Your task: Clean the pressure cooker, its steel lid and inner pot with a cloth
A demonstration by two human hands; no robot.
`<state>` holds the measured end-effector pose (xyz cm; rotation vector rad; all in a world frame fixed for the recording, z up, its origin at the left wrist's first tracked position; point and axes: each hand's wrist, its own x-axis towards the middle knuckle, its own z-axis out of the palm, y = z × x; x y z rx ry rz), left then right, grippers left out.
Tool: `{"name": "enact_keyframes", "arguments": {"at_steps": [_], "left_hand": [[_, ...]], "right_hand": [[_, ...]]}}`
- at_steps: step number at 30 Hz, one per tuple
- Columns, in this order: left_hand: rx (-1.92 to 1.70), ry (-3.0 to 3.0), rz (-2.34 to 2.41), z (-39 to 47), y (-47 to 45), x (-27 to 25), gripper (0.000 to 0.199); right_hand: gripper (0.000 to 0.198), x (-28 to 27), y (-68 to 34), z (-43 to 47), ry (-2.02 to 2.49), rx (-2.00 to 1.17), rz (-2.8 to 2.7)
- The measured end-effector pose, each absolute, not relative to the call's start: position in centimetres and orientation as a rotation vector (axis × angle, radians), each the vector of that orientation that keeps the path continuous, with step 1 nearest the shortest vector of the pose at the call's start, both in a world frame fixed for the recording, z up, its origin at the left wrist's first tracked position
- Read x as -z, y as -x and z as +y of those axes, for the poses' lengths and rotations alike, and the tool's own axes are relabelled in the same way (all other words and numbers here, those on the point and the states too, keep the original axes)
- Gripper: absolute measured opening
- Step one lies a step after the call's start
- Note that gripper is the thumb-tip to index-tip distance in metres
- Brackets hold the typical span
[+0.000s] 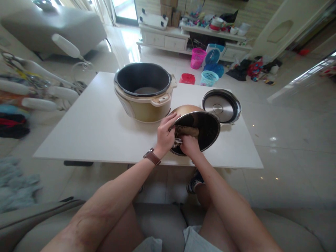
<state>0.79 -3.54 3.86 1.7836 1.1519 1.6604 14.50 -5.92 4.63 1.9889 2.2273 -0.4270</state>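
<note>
Tilted toward me over the white table is a cooker's inner pot (210, 131), gold outside and dark inside. My left hand (166, 134) grips its left rim, fingers over the outer wall. Inside the mouth, my right hand (190, 145) is closed on a brownish patterned cloth (187, 131) lying against the pot's inner wall. Behind and to the left stands the cooker body (143, 105), gold and cream, its dark cavity uncovered. The round lid (222, 106) lies at the right with its metal inner side facing up, partly behind the pot.
The white table (86, 129) stands right before my knees. Beyond it on the floor are a red stool or tub (187, 78), a light blue basket (209, 78) and a pink basket (197, 58). A cluttered white cabinet (164, 39) lines the far wall.
</note>
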Motion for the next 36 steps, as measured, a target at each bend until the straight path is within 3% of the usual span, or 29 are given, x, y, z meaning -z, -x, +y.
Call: {"name": "enact_keyframes", "arguments": {"at_steps": [3,14,22,36], "left_hand": [[-1.688,-1.77,1.208,-4.5,-2.0,-3.3,0.044],[-1.643,-1.719,1.401,-2.5,-0.7,-5.2,0.048],[-1.624,-1.782,1.206,-0.7,1.6,-5.4,0.067],[-1.56,-1.771,1.189,-1.2,1.3,-5.3,0.062]], "right_hand": [[0.048,-4.4,-14.2,-6.0,-2.078,0.478,2.237],[0.035,-5.7,-13.9,-6.3,-1.996,0.443,2.165],[0.032,-5.4,-13.8,-6.3,-1.858,0.363,2.293],[0.032,-4.6,-13.8,-6.3,-1.865,0.289,2.323]]}}
